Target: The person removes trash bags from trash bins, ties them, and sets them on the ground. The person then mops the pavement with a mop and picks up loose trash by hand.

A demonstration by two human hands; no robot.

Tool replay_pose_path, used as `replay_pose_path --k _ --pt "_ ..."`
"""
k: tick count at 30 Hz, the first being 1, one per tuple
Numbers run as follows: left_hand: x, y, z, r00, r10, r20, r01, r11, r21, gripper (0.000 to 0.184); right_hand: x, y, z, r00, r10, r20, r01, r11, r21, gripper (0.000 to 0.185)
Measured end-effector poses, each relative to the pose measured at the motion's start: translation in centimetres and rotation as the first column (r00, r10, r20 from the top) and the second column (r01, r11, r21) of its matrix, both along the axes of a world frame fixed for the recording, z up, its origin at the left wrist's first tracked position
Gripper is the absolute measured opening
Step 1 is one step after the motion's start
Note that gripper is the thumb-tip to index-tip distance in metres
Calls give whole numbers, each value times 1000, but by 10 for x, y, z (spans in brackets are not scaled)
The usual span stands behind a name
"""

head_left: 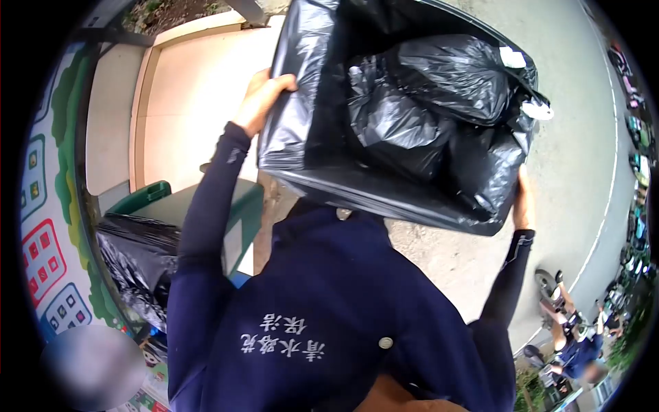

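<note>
Navy jacket (329, 275) nearest; you hold a black-lined bin (292, 130) full of black bags (449, 72) ahead of your chest.
Setting: outdoors, gray pavement (576, 130) at right, cream panel (189, 103) at left. Your left hand (261, 99) pinches the rim, thumb inside; your right hand (525, 202) is against the far side, fingers hidden, can't tell how closed. Around: green bin (247, 223) partly behind your left arm, icon board (44, 257) far left, parked two-wheelers (640, 206) far right, person with a bike (576, 350) lower right. Bin blocks the ground behind it.
</note>
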State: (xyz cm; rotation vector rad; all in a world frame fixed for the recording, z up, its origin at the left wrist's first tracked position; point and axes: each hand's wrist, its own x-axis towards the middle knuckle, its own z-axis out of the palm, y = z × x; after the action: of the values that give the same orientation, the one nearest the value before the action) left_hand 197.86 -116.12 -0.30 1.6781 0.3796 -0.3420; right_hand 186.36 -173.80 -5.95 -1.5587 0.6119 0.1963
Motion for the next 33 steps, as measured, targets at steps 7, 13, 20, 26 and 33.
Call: replay_pose_path --k 7,13,20,26,33 --pt "24 -2 4 968 121 -222 -125 992 -7 11 30 26 18 978 -114 -175 122 992 40 42" --pt "49 -20 13 944 103 -314 -156 976 -150 24 33 23 16 948 -262 -181 257 965 -51 41" --pt "94 10 -19 958 -14 -285 -53 973 -225 5 35 59 51 945 -244 -218 303 903 305 59" --pt "58 53 -26 886 10 -463 -271 821 -502 7 37 28 17 976 -217 12 217 967 -133 49" --pt "49 77 -33 916 285 -282 -333 932 -139 4 58 26 -13 998 -13 66 14 1000 -15 45"
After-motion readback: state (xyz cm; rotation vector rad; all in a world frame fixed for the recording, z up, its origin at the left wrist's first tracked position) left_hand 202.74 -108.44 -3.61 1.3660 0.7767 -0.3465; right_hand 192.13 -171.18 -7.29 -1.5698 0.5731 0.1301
